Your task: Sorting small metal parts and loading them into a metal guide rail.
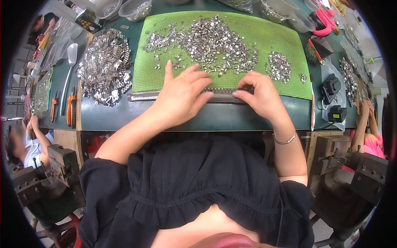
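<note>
**Both hands on a metal strip at the mat's edge**

A heap of metal clips lay upper left. At centre, the left hand pressed flat, fingers spread, on the metal strip; the right hand pinched its end. Behind lay the green mat.

one green mesh mat, one metal rail, two hands, left and right, one white spoon, small metal clips uncountable
</note>
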Tool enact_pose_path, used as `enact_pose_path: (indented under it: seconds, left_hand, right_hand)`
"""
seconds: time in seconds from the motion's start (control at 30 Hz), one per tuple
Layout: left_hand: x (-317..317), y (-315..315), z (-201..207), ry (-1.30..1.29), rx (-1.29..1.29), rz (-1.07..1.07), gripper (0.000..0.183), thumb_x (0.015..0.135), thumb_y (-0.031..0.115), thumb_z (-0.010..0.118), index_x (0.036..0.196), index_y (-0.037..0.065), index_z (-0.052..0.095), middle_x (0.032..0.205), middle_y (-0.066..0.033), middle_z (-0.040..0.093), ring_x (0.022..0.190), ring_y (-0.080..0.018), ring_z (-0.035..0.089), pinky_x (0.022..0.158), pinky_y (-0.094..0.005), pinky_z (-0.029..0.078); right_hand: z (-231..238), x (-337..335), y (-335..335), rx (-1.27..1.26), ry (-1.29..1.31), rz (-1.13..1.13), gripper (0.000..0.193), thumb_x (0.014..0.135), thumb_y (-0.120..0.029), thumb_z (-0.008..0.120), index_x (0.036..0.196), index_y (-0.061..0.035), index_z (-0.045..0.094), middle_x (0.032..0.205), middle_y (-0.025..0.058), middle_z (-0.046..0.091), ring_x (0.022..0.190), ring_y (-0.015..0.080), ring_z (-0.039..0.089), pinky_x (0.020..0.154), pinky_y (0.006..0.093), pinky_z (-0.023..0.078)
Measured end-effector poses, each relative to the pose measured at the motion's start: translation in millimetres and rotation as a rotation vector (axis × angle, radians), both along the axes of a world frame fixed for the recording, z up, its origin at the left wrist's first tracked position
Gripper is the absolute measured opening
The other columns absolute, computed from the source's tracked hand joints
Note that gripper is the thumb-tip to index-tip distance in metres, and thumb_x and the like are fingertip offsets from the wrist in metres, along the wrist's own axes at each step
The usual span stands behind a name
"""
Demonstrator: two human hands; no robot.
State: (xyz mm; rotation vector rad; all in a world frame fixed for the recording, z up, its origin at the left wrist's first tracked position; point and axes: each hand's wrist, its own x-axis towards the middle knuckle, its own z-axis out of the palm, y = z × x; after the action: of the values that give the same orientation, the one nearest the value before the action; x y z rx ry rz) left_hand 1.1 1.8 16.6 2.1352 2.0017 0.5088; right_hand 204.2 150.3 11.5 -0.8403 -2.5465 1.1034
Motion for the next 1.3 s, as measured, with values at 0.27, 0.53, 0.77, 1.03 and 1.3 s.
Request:
enact_pose_path:
  seconds: [0.27,0.53,0.77,1.03,1.3]
  left_hand:
    - [-19.5,43.5,-6.8,0.089,0.142,0.034,0.006,0.081,0.016,0.074,0.086,0.014,0.074,0.100,-0.0014,0.060,0.105,-0.0243,0.057,0.107,-0.0643,0.027]
    - [-20.4,49.2,-8.4,0.033,0.169,-0.021,0.008,0.086,0.012,0.066,0.092,0.008,0.065,0.097,-0.0039,0.059,0.103,-0.0271,0.056,0.104,-0.0559,0.031]
    - [-10.6,17.9,0.7,-0.237,0.019,-0.079,0.005,0.087,0.006,0.062,0.091,0.006,0.060,0.087,-0.0084,0.061,0.092,-0.0296,0.058,0.093,-0.0435,0.036]
    - [-4.0,4.0,-17.3,0.074,0.251,-0.118,0.016,0.085,0.012,0.067,0.100,0.010,0.065,0.094,-0.0038,0.063,0.094,-0.0242,0.059,0.104,-0.0525,0.032]
    - [-1.9,-10.1,-13.7,0.168,0.290,-0.098,0.030,0.080,0.019,0.074,0.109,0.013,0.070,0.103,0.0007,0.063,0.102,-0.0193,0.059,0.108,-0.0585,0.027]
  right_hand:
    - [-7.3,-26.6,0.5,0.451,0.155,0.084,0.010,0.079,-0.013,0.074,0.087,-0.0085,0.071,0.082,0.0040,0.062,0.085,0.0244,0.059,0.078,0.0378,0.039]
    - [-13.3,-42.7,-2.5,0.558,0.060,0.172,0.003,0.079,-0.013,0.071,0.082,-0.0123,0.073,0.081,0.0017,0.060,0.087,0.0241,0.058,0.081,0.0389,0.036]
    - [-14.7,-49.7,0.0,0.493,0.060,0.180,0.005,0.079,-0.010,0.070,0.075,-0.0093,0.067,0.078,0.0046,0.060,0.084,0.0257,0.059,0.080,0.0404,0.036]
    - [-18.7,-30.4,-15.4,0.401,0.358,0.180,0.008,0.080,-0.003,0.067,0.083,-0.0035,0.059,0.078,0.0106,0.059,0.081,0.0304,0.058,0.076,0.0397,0.041]
    - [-21.5,-24.6,-30.6,0.251,0.391,0.084,0.017,0.076,0.001,0.070,0.091,-0.0040,0.064,0.083,0.0094,0.064,0.081,0.0290,0.061,0.075,0.0381,0.044]
